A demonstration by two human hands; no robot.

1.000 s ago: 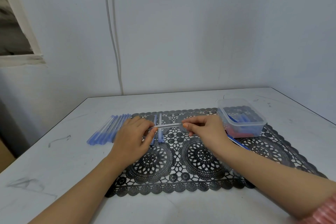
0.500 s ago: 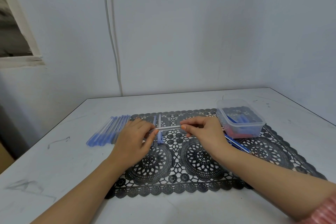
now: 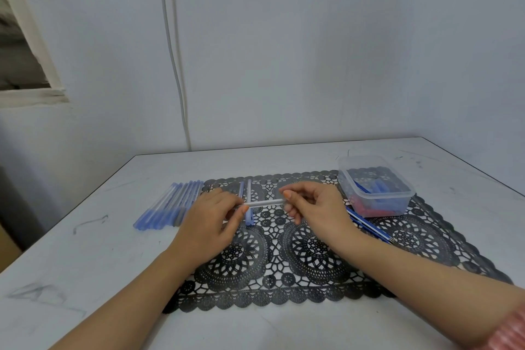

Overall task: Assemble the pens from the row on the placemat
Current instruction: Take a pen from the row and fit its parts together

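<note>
Black lace placemat (image 3: 312, 253), scalloped edge, white table (image 3: 85, 250) all round. Clear pen barrel (image 3: 264, 203) level, ends pinched by left hand (image 3: 210, 224), right hand (image 3: 318, 207).

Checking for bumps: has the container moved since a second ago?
No. The container still sits on the placemat's far right corner, as before.

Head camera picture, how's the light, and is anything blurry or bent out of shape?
Head view: soft, even light, only faint shadows under the left hand and right hand; the clear plastic pen barrel they pinch looks pale and slightly soft; the white wall cable bows, likely wide-angle distortion.
</note>
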